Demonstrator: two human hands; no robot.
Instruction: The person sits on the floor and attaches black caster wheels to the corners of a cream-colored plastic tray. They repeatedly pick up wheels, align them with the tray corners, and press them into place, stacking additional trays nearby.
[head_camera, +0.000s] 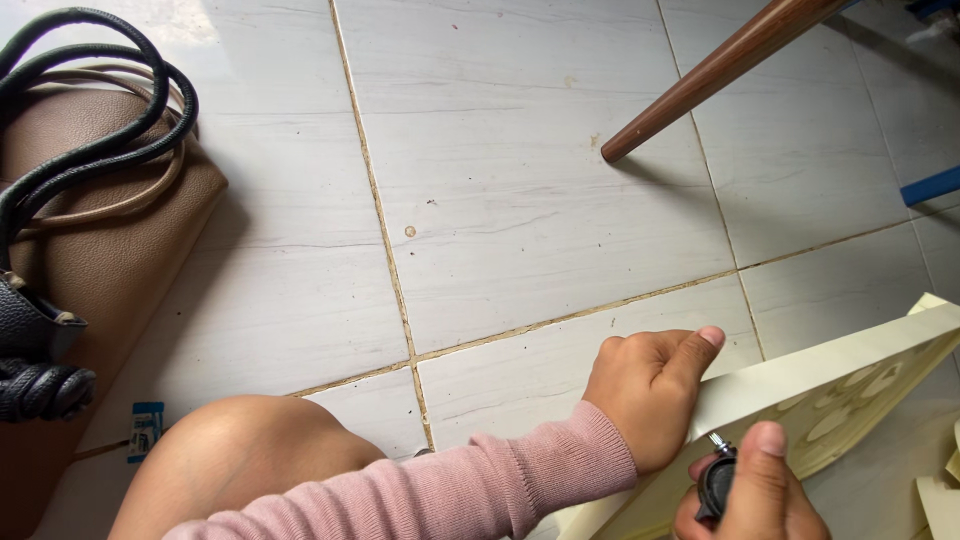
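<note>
Resting on the top edge of a cream board (800, 385), the left hand (648, 395) has its fingers curled in close to a fist, the thumb stretched out along the board's rim and pressing it; a pink ribbed sleeve (470, 485) covers the forearm, which crosses over a bare knee (235, 455). The board leans tilted on the pale tiled floor (530, 190) at lower right, its face cut with rounded openings. Just below, the right hand (755, 495) closes its fingers around a small black tool (716, 482) with a short metal tip pointing at the board's face; the thumb lies over the tool's top, and whether the tip touches the board cannot be told. At far left a brown handbag (110, 260) with dark handles sits on the tiles, well apart from both hands. A brown wooden leg (715, 70) slants down to the floor at upper right.
</note>
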